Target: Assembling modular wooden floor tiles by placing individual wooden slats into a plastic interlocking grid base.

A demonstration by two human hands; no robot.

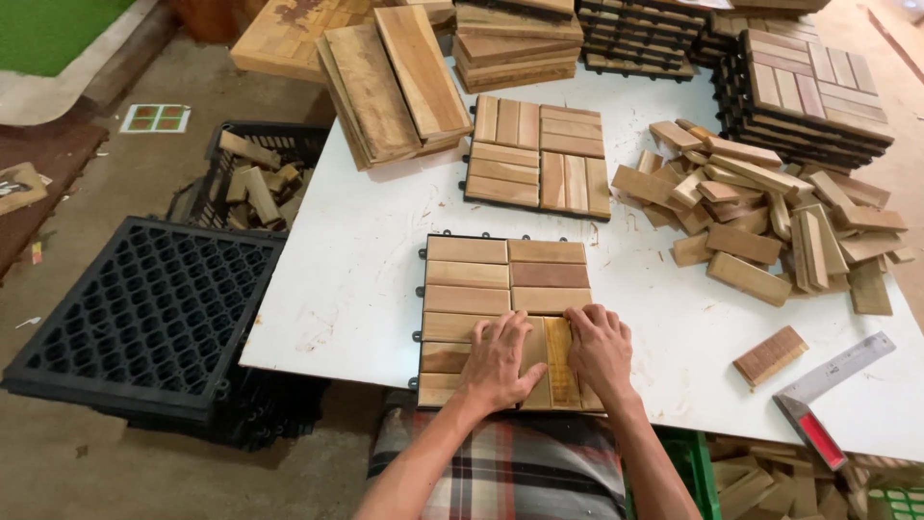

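My left hand and right hand lie flat, fingers spread, pinching nothing, both pressing down on the near right corner of the wooden deck tile in front of me on the white worktop. Between them sits a golden vertical slat, its long axis running away from me, at right angles to the horizontal slats that fill the far half of the tile. The slat lies just under my right fingertips and beside my left thumb, so both hands are about equally near, the right slightly more over it. The loose slat pile lies well off to my right, past the right hand, and a metal square rests near the worktop's right edge
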